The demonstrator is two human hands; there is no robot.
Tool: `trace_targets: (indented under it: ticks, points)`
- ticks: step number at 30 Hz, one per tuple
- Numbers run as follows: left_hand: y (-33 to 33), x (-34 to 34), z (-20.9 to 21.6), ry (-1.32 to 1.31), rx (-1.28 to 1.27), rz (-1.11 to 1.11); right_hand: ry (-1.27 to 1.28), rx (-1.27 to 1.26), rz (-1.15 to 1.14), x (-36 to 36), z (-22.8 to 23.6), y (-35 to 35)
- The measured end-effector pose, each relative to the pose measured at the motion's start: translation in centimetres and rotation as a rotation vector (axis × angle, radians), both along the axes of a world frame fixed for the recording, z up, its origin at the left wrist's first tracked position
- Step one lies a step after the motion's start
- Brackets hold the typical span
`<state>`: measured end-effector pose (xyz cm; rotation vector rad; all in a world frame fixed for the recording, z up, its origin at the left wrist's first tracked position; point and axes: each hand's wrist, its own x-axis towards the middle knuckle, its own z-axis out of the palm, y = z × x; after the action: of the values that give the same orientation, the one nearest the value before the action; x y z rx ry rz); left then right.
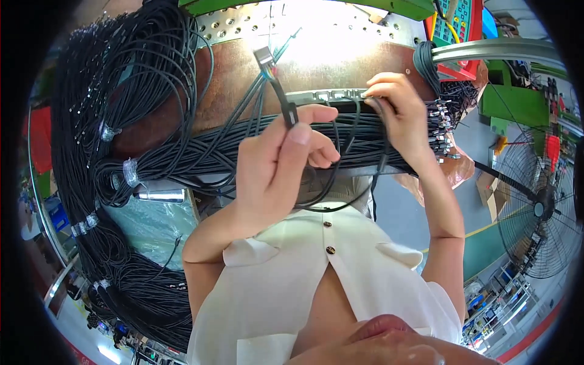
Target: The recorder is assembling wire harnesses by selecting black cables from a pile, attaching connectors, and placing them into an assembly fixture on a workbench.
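Note:
My left hand (271, 170) pinches a black cable (281, 94) between thumb and forefinger. The cable's upper end carries a silver-and-black connector (264, 56) with thin coloured wires beside it. To its right, my right hand (401, 115) has thumb and fingers closed on a cable plug (367, 95), mostly hidden by the fingertips, at the end of a narrow strip of sockets (331, 95). Loops of black cable hang between both hands. Under them a thick bundle of black cables (359, 143) lies across the bench.
Large tied bundles of black cables (128, 67) hang and lie at the left. A brown board (225, 70) and a perforated metal plate (237, 27) are beyond the hands. At the right are a metal bar (499, 53), a red-and-green device (463, 24) and a caged fan (538, 210).

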<state>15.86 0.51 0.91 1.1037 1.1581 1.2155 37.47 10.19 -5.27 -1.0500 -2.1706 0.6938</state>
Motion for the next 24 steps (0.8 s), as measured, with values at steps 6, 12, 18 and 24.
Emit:
trace_targets:
  ticks: [6, 12, 18, 24]
  points:
    - [1.1, 1.4, -1.1, -0.451, -0.543, -0.407, -0.043, -0.053, -0.01, -0.3, -0.7, 0.0]
    - [1.0, 2.4, -1.9, -0.476, -0.554, -0.443, -0.115, -0.002, 0.071, 0.8, 0.6, 0.3]
    - [1.9, 2.5, -0.5, -0.268, -0.528, -0.63, -0.184, 0.467, 0.194, 0.1, 3.4, 0.4]
    - [2.1, 0.6, 1.6, 0.543, -0.057, -0.784, 0.06, -0.124, 0.012, 2.2, -1.1, 0.7]
